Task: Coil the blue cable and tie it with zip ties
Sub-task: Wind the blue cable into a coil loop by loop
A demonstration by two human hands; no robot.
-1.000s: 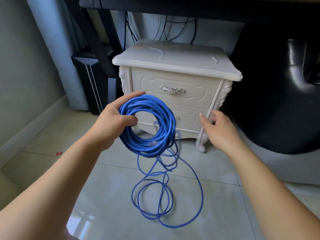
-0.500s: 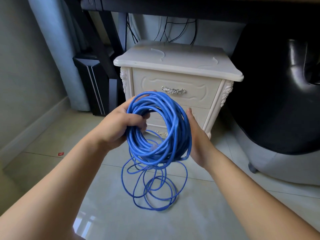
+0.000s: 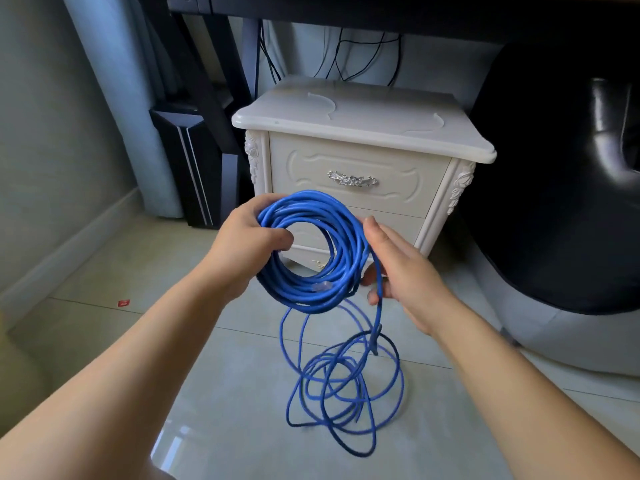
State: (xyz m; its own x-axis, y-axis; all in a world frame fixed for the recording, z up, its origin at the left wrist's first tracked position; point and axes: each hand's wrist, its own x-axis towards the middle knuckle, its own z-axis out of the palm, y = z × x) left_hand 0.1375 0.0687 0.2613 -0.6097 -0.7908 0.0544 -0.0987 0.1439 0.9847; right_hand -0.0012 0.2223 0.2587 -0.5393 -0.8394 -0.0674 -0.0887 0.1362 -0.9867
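Head view, biggest thing first?
– Tiled floor (image 3: 225, 393), then a white nightstand (image 3: 363, 133) standing on it.
– And the blue cable (image 3: 301, 294)?
– Mostly coiled, held up before the nightstand; loose loops trail onto the floor.
– Hands?
– Left hand (image 3: 249, 244) grips the coil's left side; right hand (image 3: 401, 275) curls round the trailing strand. A clear plug (image 3: 322, 286) lies on the coil's lower part.

Blue cable (image 3: 313, 292), partly coiled upright, rest tangled on floor.
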